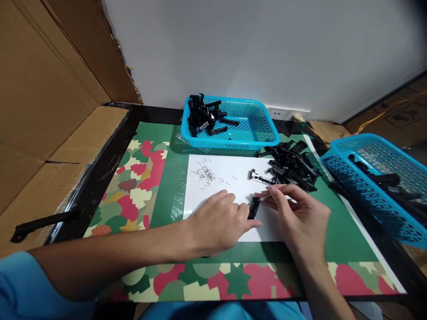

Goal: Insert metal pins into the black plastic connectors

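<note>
Over the white paper [203,195], my left hand [222,220] is closed on a small black plastic part [254,208]. My right hand [296,209] pinches a thin, pen-like metal tool [267,196], its tip against the upper end of that part. A loose pile of tiny bent wire springs [206,173] lies on the left of the paper. Just beyond my right hand is a black part with shiny faces [262,178], beside a heap of similar black parts [293,164].
A blue basket [230,144] with black parts stands at the back against the wall. Another blue basket [370,200] holding black pieces is at the right. Cardboard [50,89] walls the left side, with a black bar [43,224] near it. Wall sockets [280,114] sit behind.
</note>
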Motion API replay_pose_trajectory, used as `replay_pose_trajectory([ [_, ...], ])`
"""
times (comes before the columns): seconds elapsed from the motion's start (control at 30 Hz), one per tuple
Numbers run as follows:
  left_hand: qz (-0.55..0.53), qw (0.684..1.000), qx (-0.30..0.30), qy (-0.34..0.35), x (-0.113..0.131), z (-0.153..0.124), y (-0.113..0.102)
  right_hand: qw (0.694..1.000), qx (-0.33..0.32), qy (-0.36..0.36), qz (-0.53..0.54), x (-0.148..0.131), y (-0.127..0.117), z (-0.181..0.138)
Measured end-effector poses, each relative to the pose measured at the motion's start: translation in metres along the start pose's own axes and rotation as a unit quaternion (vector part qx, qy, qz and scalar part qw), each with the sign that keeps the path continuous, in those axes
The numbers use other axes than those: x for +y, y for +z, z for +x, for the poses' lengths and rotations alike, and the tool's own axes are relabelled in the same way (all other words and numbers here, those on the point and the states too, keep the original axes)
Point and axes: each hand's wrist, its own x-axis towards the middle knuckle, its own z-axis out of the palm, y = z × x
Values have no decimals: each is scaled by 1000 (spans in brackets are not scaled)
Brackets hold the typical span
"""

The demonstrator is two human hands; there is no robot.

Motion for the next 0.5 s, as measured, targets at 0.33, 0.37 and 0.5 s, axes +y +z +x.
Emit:
replay_pose_trajectory([
  [0.33,25,999,6,23,1,1,-3,999,-27,-22,-32,-4,-3,4],
  [0.37,23,999,6,23,1,1,-3,999,-32,-25,-35,-4,-4,5],
  [0.5,20,1000,-1,22,1,1,-2,994,-44,-48,-82,-4,-6,4],
])
